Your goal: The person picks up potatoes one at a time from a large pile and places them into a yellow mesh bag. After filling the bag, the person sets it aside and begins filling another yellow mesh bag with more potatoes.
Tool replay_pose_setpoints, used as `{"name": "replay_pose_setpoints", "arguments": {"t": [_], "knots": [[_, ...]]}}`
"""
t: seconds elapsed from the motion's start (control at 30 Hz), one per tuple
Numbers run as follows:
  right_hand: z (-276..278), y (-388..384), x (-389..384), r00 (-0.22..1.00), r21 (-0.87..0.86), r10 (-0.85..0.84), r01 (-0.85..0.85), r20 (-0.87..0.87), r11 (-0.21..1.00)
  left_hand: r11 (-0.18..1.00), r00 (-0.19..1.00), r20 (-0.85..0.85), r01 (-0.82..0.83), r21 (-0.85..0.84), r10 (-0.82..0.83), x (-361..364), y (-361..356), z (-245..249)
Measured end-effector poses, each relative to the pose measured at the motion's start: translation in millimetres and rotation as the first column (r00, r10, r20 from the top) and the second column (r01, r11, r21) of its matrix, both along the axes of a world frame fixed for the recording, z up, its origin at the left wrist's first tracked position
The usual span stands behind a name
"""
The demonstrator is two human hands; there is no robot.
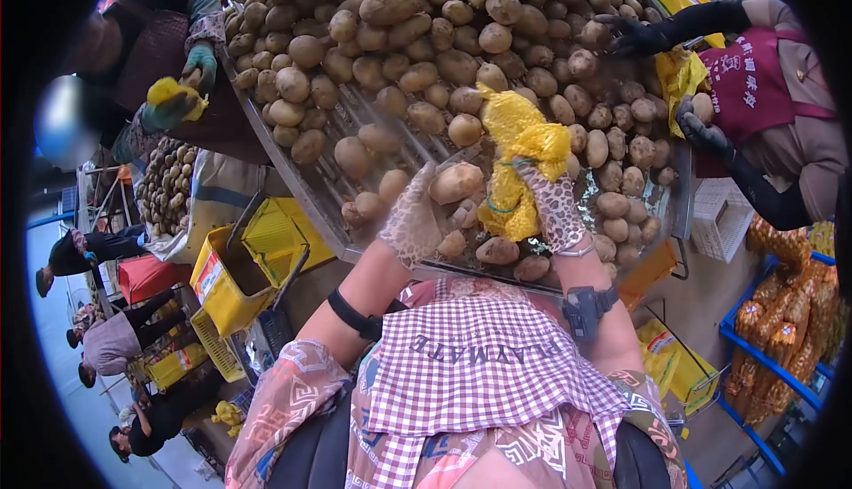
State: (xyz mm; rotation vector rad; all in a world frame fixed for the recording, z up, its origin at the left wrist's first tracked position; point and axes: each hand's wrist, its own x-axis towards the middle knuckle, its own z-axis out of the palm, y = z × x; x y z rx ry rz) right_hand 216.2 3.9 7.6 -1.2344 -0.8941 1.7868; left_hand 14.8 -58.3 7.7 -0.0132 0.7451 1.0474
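Observation:
Many brown potatoes (457, 67) lie across a large metal sorting table (351, 112). My left hand (415, 223), in a spotted glove, is at the near edge of the table, with its fingers against a large potato (456, 183); smaller potatoes lie just below that one. My right hand (552, 205), in a matching glove, grips a crumpled yellow mesh bag (515, 183) with a green string around it. The bag rests over potatoes to the right of the large potato. The bag hides part of my right fingers.
Co-workers in gloves stand at the table's left (182, 90) and right (701, 116), each with a yellow bag. A yellow basket (232, 280) stands lower left. Filled mesh sacks (785, 329) are on a blue-framed cart (781, 382) at right.

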Motion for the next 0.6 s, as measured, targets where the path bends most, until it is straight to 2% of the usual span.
{"name": "replay_pose_setpoints", "arguments": {"t": [0.03, 0.07, 0.1, 0.13, 0.17, 0.2, 0.23, 0.27, 0.3, 0.33, 0.37, 0.4, 0.43, 0.47, 0.5, 0.53, 0.6], "knots": [[1, -1, -4, 0.979, 0.243, 0.130, -0.165, 0.154, 0.956, 1.000, 1.000, 0.014, -0.002, 0.016, 0.001, -1, 0, 0], [2, -3, -11, 0.979, 0.244, 0.127, -0.163, 0.158, 0.956, 1.000, 1.000, 0.018, 0.001, 0.017, -0.002, 0, -2, 0], [3, -8, -21, 0.924, 0.493, 0.111, -0.293, 0.365, 0.819, 0.998, 0.997, -0.066, -0.029, 0.050, 0.032, 3, -6, 0], [3, -14, -30, 0.838, 0.659, 0.028, -0.449, 0.545, 0.603, 0.995, 0.987, -0.148, -0.056, 0.086, 0.068, 3, -11, 1], [5, -17, -36, 0.732, 0.720, -0.116, -0.608, 0.672, 0.335, 0.995, 0.988, -0.142, -0.051, 0.089, 0.063, 1, -14, 4], [10, -13, -36, 0.757, 0.690, 0.010, -0.601, 0.653, 0.403, 0.988, 0.962, -0.268, -0.005, 0.157, 0.048, -2, -16, 9], [18, -11, -35, 0.788, 0.481, 0.174, -0.517, 0.591, 0.707, 0.974, 0.921, -0.387, 0.043, 0.221, 0.047, -6, -16, 13], [2, -5, -30, 0.958, 0.139, 0.206, -0.235, 0.198, 0.962, 0.905, 0.889, -0.456, 0.170, 0.391, 0.030, -13, -18, 15], [-4, -3, -27, 0.984, -0.350, -0.008, -0.055, -0.176, 0.935, 0.906, 0.896, -0.444, 0.170, 0.388, 0.023, -19, -21, 19], [-8, -7, -22, 0.987, -0.349, -0.006, -0.051, -0.160, 0.936, 0.845, 0.765, -0.639, 0.294, 0.448, 0.073, -25, -21, 25], [3, -9, -21, 0.993, -0.269, -0.010, -0.021, -0.113, 0.963, 0.777, 0.593, -0.788, 0.415, 0.474, 0.164, -29, -19, 29], [10, -13, -22, 0.997, -0.190, -0.018, 0.005, -0.069, 0.982, 0.782, 0.548, -0.818, 0.428, 0.453, 0.173, -31, -20, 31], [13, -19, -27, 0.998, -0.190, -0.012, 0.001, -0.055, 0.982, 0.785, 0.559, -0.810, 0.417, 0.458, 0.176, -31, -22, 30], [14, -26, -37, 0.969, 0.056, 0.149, -0.163, 0.198, 0.985, 0.766, 0.517, -0.831, 0.443, 0.465, 0.206, -32, -24, 30], [16, -31, -43, 0.856, 0.246, 0.227, -0.371, 0.465, 0.895, 0.746, 0.473, -0.849, 0.472, 0.470, 0.235, -33, -25, 29], [14, -33, -44, 0.853, 0.244, 0.224, -0.370, 0.471, 0.896, 0.744, 0.480, -0.845, 0.471, 0.474, 0.235, -35, -28, 23], [4, -37, -48, 0.961, 0.094, 0.149, -0.174, 0.234, 0.980, 0.732, 0.381, -0.895, 0.537, 0.419, 0.233, -40, -33, 10]]}}
